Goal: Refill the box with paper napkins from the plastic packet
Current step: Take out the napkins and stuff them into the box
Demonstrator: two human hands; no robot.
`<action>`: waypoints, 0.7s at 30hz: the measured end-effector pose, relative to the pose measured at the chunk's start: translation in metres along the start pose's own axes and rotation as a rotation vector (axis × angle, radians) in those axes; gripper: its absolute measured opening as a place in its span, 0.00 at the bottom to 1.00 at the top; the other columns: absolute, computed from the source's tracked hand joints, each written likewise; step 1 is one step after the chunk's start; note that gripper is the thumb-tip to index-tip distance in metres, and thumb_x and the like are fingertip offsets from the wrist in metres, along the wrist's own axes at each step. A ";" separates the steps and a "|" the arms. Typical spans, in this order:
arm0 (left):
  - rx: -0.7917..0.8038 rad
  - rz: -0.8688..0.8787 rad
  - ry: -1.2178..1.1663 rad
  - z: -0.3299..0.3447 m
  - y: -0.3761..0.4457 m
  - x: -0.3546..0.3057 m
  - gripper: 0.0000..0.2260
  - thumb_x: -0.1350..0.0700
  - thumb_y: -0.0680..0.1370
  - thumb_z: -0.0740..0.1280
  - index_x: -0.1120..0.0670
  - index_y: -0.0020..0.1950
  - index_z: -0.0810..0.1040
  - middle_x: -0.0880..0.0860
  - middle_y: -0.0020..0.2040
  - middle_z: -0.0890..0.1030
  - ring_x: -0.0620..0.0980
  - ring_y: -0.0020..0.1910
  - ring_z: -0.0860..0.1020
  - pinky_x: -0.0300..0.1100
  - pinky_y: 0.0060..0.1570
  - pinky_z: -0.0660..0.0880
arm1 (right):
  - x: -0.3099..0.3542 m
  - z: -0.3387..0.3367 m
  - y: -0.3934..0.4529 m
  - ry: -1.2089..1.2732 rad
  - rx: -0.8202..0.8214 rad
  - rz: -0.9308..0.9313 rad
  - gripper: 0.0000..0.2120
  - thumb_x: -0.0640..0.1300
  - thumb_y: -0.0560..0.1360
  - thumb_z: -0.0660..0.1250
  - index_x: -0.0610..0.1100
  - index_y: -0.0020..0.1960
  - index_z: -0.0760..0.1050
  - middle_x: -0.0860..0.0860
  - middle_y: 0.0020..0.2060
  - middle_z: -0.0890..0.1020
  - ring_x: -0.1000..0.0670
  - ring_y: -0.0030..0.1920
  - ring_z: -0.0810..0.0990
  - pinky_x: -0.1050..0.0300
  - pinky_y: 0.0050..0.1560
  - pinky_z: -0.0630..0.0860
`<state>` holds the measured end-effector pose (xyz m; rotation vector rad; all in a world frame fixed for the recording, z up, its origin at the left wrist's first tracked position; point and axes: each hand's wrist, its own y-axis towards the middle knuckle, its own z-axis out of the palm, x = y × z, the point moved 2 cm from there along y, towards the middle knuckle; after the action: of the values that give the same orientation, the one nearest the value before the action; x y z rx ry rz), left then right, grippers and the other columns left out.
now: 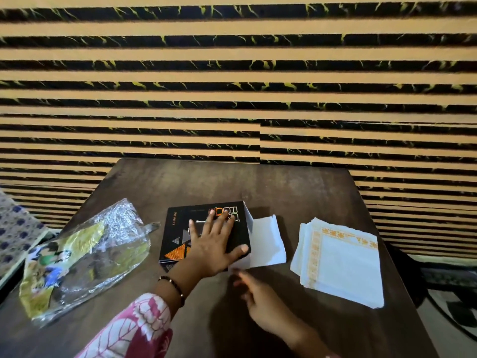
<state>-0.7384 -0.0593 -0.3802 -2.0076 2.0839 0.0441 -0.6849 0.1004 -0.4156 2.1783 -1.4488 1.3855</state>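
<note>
A black box (180, 228) with orange triangles lies flat in the middle of the brown table (284, 187). Its white end flap (265, 241) hangs open on the right side. My left hand (214, 244) lies flat on the box's top with the fingers spread. Just below the box's right front corner hovers my right hand (260, 298), blurred, fingers loosely apart, holding nothing. A stack of white paper napkins (343, 264) with orange borders rests on the table to the right of the box. The crumpled plastic packet (85, 257) lies at the left, apparently empty.
A striped black-and-tan wall (232, 86) rises behind the table. A blue patterned cloth (15, 228) shows beyond the table's left edge. Floor and a dark patterned mat (454, 313) lie past the right edge.
</note>
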 end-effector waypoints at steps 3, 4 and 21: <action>0.037 0.046 0.116 0.006 -0.001 -0.005 0.53 0.19 0.56 0.35 0.46 0.76 0.37 0.51 0.78 0.39 0.56 0.76 0.35 0.72 0.66 0.36 | -0.007 -0.006 0.001 0.088 -0.008 0.078 0.19 0.36 0.78 0.55 0.57 0.61 0.70 0.53 0.52 0.79 0.54 0.52 0.78 0.62 0.54 0.73; 0.041 0.041 0.125 0.006 -0.001 -0.005 0.54 0.18 0.55 0.38 0.46 0.75 0.37 0.51 0.78 0.39 0.56 0.76 0.35 0.72 0.66 0.36 | -0.012 -0.011 0.001 0.143 -0.029 0.137 0.17 0.36 0.78 0.54 0.56 0.55 0.72 0.52 0.47 0.80 0.54 0.46 0.79 0.61 0.48 0.74; 0.043 0.106 0.105 0.003 -0.017 -0.005 0.48 0.25 0.66 0.56 0.46 0.76 0.39 0.48 0.78 0.39 0.53 0.76 0.35 0.70 0.67 0.34 | 0.014 -0.094 0.084 0.646 -0.129 0.276 0.22 0.54 0.80 0.51 0.41 0.65 0.70 0.44 0.66 0.74 0.45 0.60 0.75 0.46 0.60 0.70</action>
<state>-0.7214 -0.0549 -0.3799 -1.9116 2.2346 -0.0877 -0.8067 0.1038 -0.3805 1.2920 -1.5376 1.7952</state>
